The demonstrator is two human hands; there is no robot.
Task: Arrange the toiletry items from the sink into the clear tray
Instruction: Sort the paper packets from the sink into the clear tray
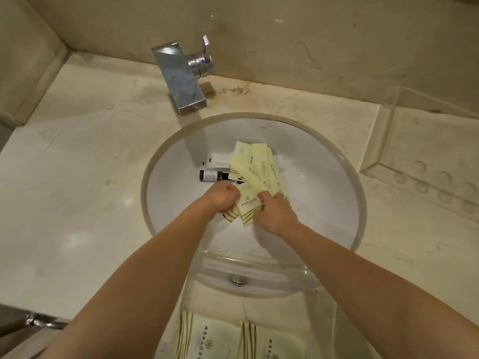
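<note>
Several pale yellow toiletry packets (255,172) fan out inside the round white sink (324,177). My left hand (224,196) and my right hand (276,212) both grip the near ends of the fanned packets. Behind them a dark small bottle (210,175) and a white tube (219,161) lie in the basin. A clear tray (259,260) sits over the sink's near rim; two pale packets (215,338) lie in it at the bottom of the view.
A chrome faucet (181,79) juts over the basin's far rim. A second clear acrylic tray (425,161) stands on the marble counter (77,177) at the right. The sink drain (239,279) shows through the near tray. Marble walls close the back and left.
</note>
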